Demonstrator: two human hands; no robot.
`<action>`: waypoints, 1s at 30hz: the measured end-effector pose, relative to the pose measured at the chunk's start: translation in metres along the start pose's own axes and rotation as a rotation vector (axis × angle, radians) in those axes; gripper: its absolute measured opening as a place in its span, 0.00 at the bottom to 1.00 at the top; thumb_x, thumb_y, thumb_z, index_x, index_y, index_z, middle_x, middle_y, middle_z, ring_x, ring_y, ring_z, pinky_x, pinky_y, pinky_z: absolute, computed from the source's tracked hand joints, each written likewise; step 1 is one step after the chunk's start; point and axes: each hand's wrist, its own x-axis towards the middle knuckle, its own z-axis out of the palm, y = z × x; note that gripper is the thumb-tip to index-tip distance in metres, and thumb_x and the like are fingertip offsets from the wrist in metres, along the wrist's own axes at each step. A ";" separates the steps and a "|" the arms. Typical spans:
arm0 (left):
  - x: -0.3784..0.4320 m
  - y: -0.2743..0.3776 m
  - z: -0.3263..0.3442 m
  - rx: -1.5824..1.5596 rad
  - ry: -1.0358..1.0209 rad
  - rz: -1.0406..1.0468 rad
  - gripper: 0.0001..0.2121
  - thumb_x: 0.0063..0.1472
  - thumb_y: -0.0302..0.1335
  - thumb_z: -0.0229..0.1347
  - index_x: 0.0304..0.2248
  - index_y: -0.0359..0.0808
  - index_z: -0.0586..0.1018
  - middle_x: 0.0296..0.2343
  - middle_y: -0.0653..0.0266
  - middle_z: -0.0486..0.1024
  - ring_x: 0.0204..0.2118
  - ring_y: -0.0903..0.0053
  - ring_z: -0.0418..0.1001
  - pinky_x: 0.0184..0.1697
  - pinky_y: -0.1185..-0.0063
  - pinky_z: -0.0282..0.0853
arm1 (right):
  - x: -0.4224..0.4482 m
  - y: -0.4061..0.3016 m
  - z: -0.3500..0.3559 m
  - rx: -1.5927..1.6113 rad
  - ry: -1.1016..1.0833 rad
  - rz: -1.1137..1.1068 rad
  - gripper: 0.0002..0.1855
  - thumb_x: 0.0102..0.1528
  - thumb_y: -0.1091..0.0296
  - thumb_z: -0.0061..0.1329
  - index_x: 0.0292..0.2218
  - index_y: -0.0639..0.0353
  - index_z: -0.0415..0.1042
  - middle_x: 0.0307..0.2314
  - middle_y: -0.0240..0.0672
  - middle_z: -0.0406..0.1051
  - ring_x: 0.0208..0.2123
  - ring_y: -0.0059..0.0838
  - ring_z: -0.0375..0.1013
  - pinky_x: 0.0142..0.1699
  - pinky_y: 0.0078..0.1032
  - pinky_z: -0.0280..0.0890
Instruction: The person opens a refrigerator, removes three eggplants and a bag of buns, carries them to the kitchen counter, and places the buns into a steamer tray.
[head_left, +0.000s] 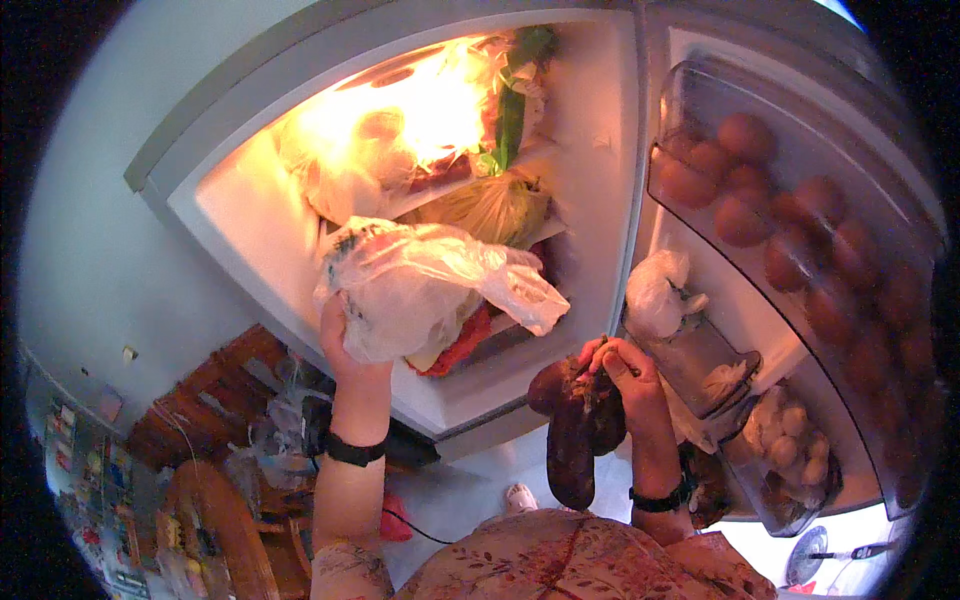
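In front of the open refrigerator (592, 187), my left hand (349, 349) holds up a crumpled, translucent white plastic bag (420, 292). Most of its fingers are hidden behind the bag, and the contents are unclear. My right hand (634, 375) grips a bunch of dark, oblong foods (570, 457) by their gathered tops. They hang downward beside the open door; whether they are vegetables or sausages I cannot tell. Behind the white bag, a yellowish knotted bag (495, 206) rests on a shelf. Some red material (461, 345) shows below the white bag.
Brown eggs (742, 217) fill a clear door bin (847, 135). Lower door bins hold a white bag (658, 292) and several pale, rounded foods (787, 446). Green leafy vegetables (511, 112) stand by the glaring light. Wooden furniture (217, 525) is at lower left.
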 end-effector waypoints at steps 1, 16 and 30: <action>0.008 -0.004 0.013 0.050 0.045 0.038 0.24 0.59 0.36 0.42 0.51 0.29 0.64 0.49 0.52 0.65 0.51 0.62 0.64 0.54 0.68 0.60 | 0.000 0.001 -0.002 -0.005 0.006 -0.013 0.17 0.60 0.59 0.39 0.26 0.63 0.66 0.29 0.34 0.67 0.34 0.25 0.66 0.44 0.22 0.59; 0.080 -0.105 -0.011 1.353 -0.604 0.700 0.08 0.50 0.23 0.57 0.29 0.30 0.71 0.50 0.41 0.61 0.51 0.50 0.63 0.51 0.69 0.63 | 0.017 0.012 0.002 -0.031 0.070 -0.033 0.16 0.61 0.63 0.37 0.25 0.63 0.66 0.28 0.35 0.67 0.34 0.25 0.66 0.43 0.22 0.60; 0.218 -0.180 -0.095 1.934 -0.500 0.203 0.25 0.55 0.41 0.52 0.49 0.36 0.68 0.48 0.52 0.67 0.50 0.57 0.63 0.52 0.67 0.58 | 0.040 0.022 0.019 -0.076 -0.019 -0.113 0.16 0.61 0.61 0.38 0.26 0.64 0.65 0.32 0.36 0.66 0.33 0.22 0.66 0.43 0.20 0.61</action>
